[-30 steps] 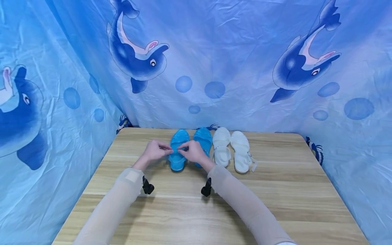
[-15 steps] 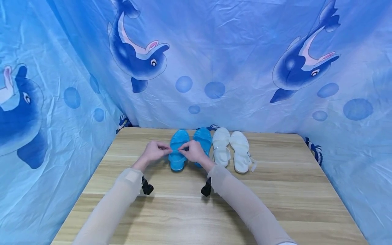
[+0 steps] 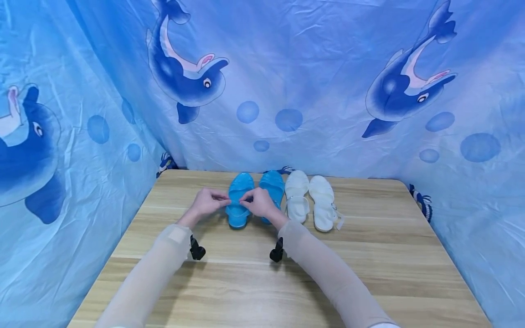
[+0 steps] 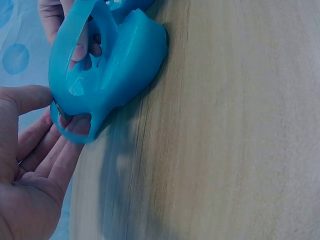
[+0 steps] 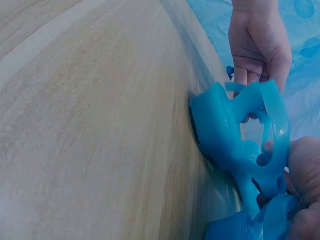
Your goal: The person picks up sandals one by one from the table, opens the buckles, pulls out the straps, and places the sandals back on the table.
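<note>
A blue jelly sandal (image 3: 238, 219) lies sole down near the back of the table, toe pointing away. My left hand (image 3: 206, 202) pinches its ankle strap (image 4: 69, 60) between thumb and fingers, next to a small metal buckle (image 4: 59, 109). From the other side my right hand (image 3: 261, 204) holds the same strap, fingertips reaching into its loop in the right wrist view. A second blue sandal (image 3: 270, 180) stands just right of the first, partly hidden behind my right hand. In the left wrist view, the strap covers part of the right fingers.
Two white sandals, one (image 3: 297, 182) beside the blue pair and another (image 3: 321, 191) with its strap hanging loose, stand further right. A wood-grain table (image 3: 254, 291) extends toward me. Blue dolphin-print cloth (image 3: 328, 91) hangs behind and at both sides.
Both hands keep their places at the blue sandal's strap, with only very slight finger movement. The head view shifts a little; the sandals stay where they were.
</note>
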A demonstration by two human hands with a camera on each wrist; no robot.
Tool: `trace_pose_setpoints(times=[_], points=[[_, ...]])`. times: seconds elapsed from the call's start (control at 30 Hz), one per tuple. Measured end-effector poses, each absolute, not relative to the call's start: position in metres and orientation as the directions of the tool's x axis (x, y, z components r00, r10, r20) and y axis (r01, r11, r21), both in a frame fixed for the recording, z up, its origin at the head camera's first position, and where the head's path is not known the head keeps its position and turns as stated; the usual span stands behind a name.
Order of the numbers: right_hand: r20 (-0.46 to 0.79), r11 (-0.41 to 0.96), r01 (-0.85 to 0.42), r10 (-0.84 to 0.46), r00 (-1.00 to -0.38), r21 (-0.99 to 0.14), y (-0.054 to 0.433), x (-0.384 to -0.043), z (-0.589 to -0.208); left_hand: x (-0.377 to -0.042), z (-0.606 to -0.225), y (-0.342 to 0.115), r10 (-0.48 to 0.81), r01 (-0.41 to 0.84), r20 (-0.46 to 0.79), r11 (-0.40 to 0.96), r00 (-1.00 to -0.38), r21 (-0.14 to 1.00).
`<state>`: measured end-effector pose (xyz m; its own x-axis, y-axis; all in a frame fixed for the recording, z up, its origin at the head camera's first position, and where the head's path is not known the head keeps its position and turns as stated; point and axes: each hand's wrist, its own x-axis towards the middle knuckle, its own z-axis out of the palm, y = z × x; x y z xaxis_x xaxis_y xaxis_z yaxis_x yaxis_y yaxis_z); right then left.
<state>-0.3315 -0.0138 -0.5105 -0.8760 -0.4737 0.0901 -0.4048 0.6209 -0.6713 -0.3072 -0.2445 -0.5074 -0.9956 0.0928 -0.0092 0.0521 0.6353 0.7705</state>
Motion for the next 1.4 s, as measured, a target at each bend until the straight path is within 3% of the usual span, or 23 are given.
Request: trace_pose_setpoints(times=[1.4], points=[[0.09, 0.608, -0.426, -0.503, -0.86, -0.67, -0.021, -0.328, -0.517, -0.301, -0.505, -0.235, 0.085, 0.049, -0.005, 0.629, -0.996, 0.776]])
